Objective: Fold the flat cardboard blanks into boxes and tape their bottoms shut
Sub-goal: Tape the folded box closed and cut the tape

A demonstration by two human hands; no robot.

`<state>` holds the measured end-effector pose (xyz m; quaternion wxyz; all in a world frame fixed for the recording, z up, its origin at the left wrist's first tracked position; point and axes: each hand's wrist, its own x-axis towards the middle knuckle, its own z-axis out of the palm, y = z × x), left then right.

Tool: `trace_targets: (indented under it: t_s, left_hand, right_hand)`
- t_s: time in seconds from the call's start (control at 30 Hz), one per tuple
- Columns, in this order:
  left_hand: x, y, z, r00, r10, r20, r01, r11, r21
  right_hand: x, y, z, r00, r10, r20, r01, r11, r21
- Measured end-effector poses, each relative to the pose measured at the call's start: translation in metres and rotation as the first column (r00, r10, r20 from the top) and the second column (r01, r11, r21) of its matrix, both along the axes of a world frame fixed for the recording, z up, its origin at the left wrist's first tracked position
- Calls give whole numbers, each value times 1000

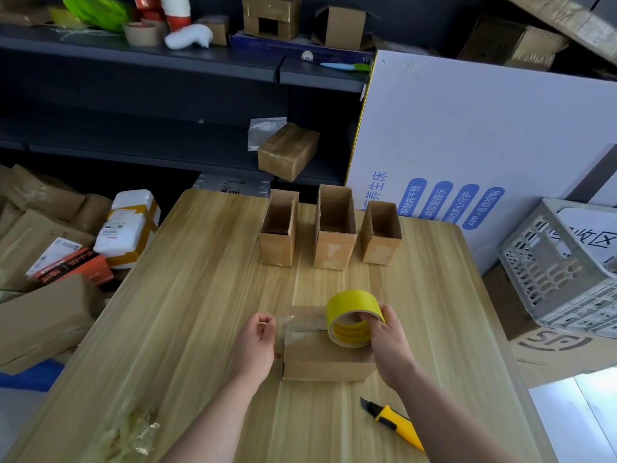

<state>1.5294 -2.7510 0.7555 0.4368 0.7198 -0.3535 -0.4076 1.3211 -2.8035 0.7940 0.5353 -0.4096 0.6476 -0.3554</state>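
my left hand [257, 342] pinches tape end [289, 324] at box [324, 362] left edge | right hand [389, 342] fingers [362, 317] clamp tape roll [350, 305] atop box | box long axis left-right — roll pulls rightward

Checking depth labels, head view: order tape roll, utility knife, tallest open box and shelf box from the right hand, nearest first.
1. tape roll: held in the right hand.
2. utility knife: near side of the table, just by the right wrist.
3. tallest open box: middle of the far row.
4. shelf box: beyond the table, farthest back.
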Motion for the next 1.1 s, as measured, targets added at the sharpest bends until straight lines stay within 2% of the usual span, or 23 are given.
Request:
trace_targets:
  t_s: [0.3,0.43,0.57,0.7,0.77,0.83,0.87,0.9,0.97,1.0,1.03,1.1]
  left_hand:
    - [-3,-3,-15,999,-49,17,47,993,105]
    - [-10,-8,-11,984,-125,131,100,978,181]
    - [-14,-7,-3,980,-150,129,114,961,254]
    - [-9,-5,0,943,-291,161,217,904,368]
    - [1,-5,-1,933,-337,124,272,890,365]
    - [11,-6,7,929,-370,-15,359,890,282]
    - [15,-7,13,903,-425,-65,428,872,239]
    - [16,-9,19,859,-510,-43,505,832,232]
    - [10,-16,25,725,-660,196,602,746,283]
    - [4,-21,25,655,-685,319,616,728,301]
    - [-2,-25,25,598,-693,402,624,718,309]
    - [-9,-31,20,549,-688,474,637,712,297]
  right_hand:
    - [0,0,-2,1000,21,-22,-21,1000,15]
    - [0,-2,-2,999,39,-21,-39,999,26]
    - [0,-1,-4,999,41,-20,-41,999,24]
    - [0,-1,-1,999,49,-16,-49,998,31]
    - [0,-1,-1,999,45,-10,-45,999,32]
    - [0,-2,1,999,44,-5,-44,998,41]
    - [0,-2,1,999,45,-3,-45,998,49]
    - [0,-3,1,999,44,-3,-43,998,56]
    - [-1,-2,2,999,38,7,-38,998,51]
    - [-1,-2,3,999,35,15,-36,998,47]
    - [0,-2,3,999,28,23,-29,998,47]
    - [-1,-2,4,999,18,38,-20,999,51]
